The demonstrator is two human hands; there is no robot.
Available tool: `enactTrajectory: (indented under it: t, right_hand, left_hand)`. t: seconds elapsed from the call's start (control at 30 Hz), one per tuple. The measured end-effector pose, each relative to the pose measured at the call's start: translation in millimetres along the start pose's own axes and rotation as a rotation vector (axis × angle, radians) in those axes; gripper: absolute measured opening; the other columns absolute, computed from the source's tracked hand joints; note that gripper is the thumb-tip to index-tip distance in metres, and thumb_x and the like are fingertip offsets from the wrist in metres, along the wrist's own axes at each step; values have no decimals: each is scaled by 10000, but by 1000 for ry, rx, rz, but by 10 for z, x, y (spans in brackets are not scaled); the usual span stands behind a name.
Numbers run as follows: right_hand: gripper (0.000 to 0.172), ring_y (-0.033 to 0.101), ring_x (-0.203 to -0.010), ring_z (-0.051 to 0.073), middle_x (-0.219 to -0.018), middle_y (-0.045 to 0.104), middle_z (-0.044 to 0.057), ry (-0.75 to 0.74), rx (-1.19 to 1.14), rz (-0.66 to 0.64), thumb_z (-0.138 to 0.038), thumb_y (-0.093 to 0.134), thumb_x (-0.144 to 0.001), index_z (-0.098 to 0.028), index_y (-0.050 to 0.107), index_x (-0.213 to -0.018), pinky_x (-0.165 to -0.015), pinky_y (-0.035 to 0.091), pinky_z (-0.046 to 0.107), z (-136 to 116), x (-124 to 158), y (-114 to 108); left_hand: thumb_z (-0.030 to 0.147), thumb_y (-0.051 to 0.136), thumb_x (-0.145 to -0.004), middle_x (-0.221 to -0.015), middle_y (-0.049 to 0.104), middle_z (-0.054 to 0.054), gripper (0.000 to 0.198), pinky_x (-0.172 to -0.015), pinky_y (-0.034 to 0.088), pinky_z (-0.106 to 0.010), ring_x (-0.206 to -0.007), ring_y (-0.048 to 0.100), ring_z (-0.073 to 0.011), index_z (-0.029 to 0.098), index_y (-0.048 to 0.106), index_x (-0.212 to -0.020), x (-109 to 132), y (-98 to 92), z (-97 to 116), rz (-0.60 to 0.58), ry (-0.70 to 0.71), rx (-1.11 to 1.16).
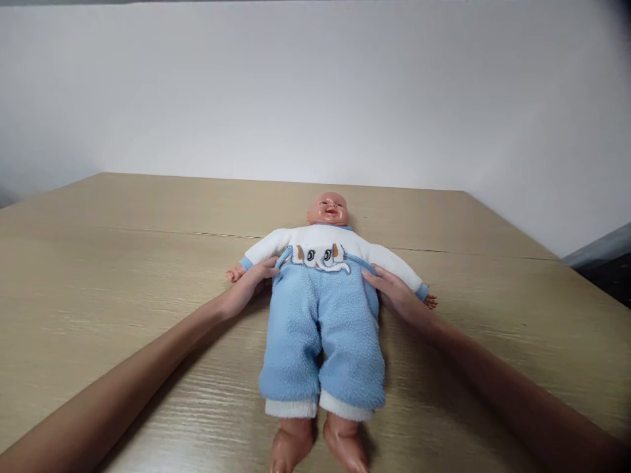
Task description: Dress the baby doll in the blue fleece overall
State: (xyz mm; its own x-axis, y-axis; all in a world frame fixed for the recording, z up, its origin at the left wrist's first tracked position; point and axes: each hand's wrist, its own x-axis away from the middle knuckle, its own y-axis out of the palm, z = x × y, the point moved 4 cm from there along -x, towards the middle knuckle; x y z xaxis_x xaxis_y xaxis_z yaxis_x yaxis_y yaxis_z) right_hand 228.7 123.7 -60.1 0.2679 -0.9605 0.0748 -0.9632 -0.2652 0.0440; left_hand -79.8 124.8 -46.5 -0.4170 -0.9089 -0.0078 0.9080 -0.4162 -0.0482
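A baby doll lies on its back in the middle of the head view, head away from me and bare feet toward me. It wears a white long-sleeved top with blue cuffs and fleecy blue overalls with an elephant face on the bib. At the left side of the waist, my left hand is closed on the overalls' edge near the strap. Opposite it, my right hand grips the other side edge, its fingertips on the blue fabric. Parts of both hands' fingers are hidden against the doll's sides.
The doll rests on a wide light wooden table with a thin seam running across it. Behind the table's far edge stands a plain white wall. A dark object shows past the right edge, too partial to identify.
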Motion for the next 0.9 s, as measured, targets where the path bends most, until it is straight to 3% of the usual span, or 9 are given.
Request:
enactTrajectory:
  t: [0.13, 0.33, 0.43, 0.53, 0.63, 0.7, 0.8, 0.9]
  right_hand:
    - [405, 424, -1596, 368, -1453, 747, 7, -46, 94, 49, -596, 788, -915, -320, 811, -1211, -1408, 187, 552, 84, 98, -109]
    - [436, 540, -1510, 334, -1429, 756, 9, -57, -125, 135, -611, 681, -920, -321, 772, -1232, -1332, 366, 517, 148, 23, 102]
    - [349, 608, -1408, 311, -1369, 768, 15, -110, -87, 167, -556, 661, -938, -305, 764, -1157, -1286, 404, 471, 108, -3, 103]
    - [264, 638, -1251, 294, -1178, 773, 13, -198, 136, 213, -540, 617, -984, -311, 733, -1045, -1175, 461, 426, 0, 51, 26]
    - [212, 606, -989, 263, -928, 670, -1, -246, 240, 199, -489, 672, -967, -292, 666, -887, -977, 491, 372, -168, 115, -1]
    - [219, 549, -888, 231, -866, 589, -15, -280, 282, 169, -454, 706, -934, -276, 633, -830, -883, 468, 339, -291, 105, 19]
    - [199, 543, -867, 216, -858, 573, -21, -284, 293, 173, -460, 662, -928, -274, 630, -861, -844, 467, 316, -371, -17, 21]
    - [257, 576, -875, 228, -834, 598, -25, -236, 280, 223, -537, 605, -955, -286, 615, -900, -857, 495, 323, -280, -153, -43]
  left_hand:
    - [415, 717, -953, -1192, 733, -65, 274, -1159, 413, -427, -1239, 589, -332, 215, 770, -1134, 79, -78, -18, -50, -3, -76]
    - [405, 795, -937, -1114, 750, -67, 266, -988, 506, -381, -1104, 667, -284, 217, 733, -1115, 57, 174, -133, 73, -31, 460]
    - [372, 813, -921, -1127, 746, -75, 262, -994, 500, -385, -1108, 666, -283, 213, 720, -1109, 23, 237, -175, 83, -30, 528]
    - [359, 778, -925, -1060, 722, -45, 218, -955, 482, -369, -1028, 647, -257, 232, 706, -1086, 33, 197, -122, 93, -17, 443]
    - [380, 756, -909, -967, 664, -29, 179, -909, 449, -346, -956, 592, -238, 220, 700, -969, 35, 129, 69, 91, 49, 152]
    - [420, 770, -893, -976, 648, -43, 225, -917, 439, -348, -988, 573, -253, 208, 698, -909, -5, 121, 227, 57, 108, -55]
    - [503, 758, -914, -1027, 642, -52, 301, -929, 442, -349, -1034, 564, -264, 212, 693, -950, -114, 144, 369, 39, 168, -142]
    - [577, 696, -973, -948, 582, -13, 360, -862, 434, -327, -927, 533, -217, 224, 631, -989, -186, 129, 312, 124, 145, -89]
